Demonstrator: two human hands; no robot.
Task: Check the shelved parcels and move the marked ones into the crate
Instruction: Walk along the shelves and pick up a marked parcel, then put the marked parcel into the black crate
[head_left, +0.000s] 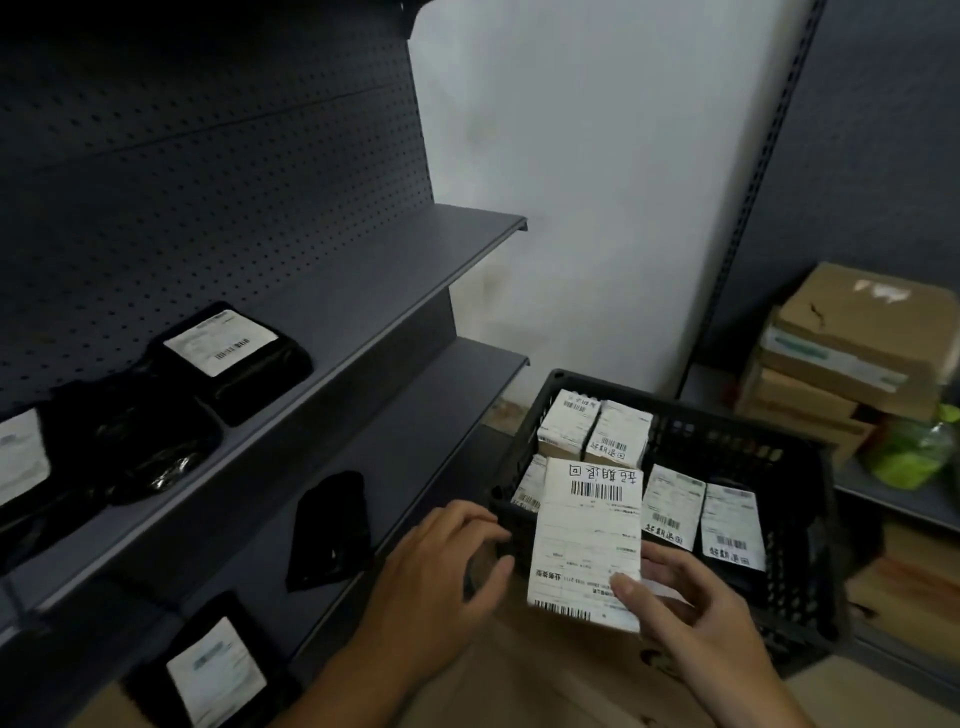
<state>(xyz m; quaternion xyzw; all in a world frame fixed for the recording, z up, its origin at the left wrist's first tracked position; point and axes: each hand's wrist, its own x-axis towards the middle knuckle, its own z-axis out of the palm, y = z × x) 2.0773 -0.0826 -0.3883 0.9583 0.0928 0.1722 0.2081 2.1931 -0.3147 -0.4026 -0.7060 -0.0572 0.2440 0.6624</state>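
Black, white, grey.
Black lattice plastic crate (737, 447) at 4 o'clock; white barcoded rectangular parcel (587, 540); grey dot-perforated metal shelf panel (208, 182).

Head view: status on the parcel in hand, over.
Right hand pinches marked white-labelled parcel over near rim of black crate. Left hand open beside it. Other labelled parcels lie inside crate.

The shelf (363, 322) looks like dull grey metal. Bags (156, 441) are shiny black plastic. The crate (800, 519) is black plastic. Labels (589, 540) are paper.
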